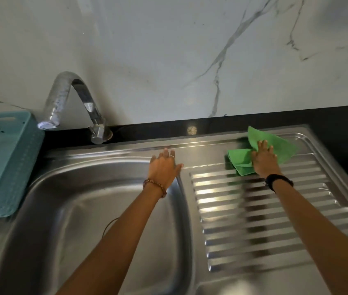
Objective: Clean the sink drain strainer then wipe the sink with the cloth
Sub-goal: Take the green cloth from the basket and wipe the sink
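A steel sink (79, 201) has its basin on the left and a ribbed drainboard (260, 220) on the right. My left hand (163, 167) rests flat on the rim at the basin's far right corner, fingers straight. My right hand (263, 159) presses a green cloth (275, 143) onto the far end of the drainboard, fingers spread over it. My left forearm crosses the basin, and only a thin curved edge of the drain (109, 224) shows beside it. The strainer itself is hidden.
A curved chrome tap (73, 103) stands behind the basin on the black counter (147, 130). A teal perforated plastic basket (0, 158) sits at the left edge. A white marble wall (168, 50) rises behind.
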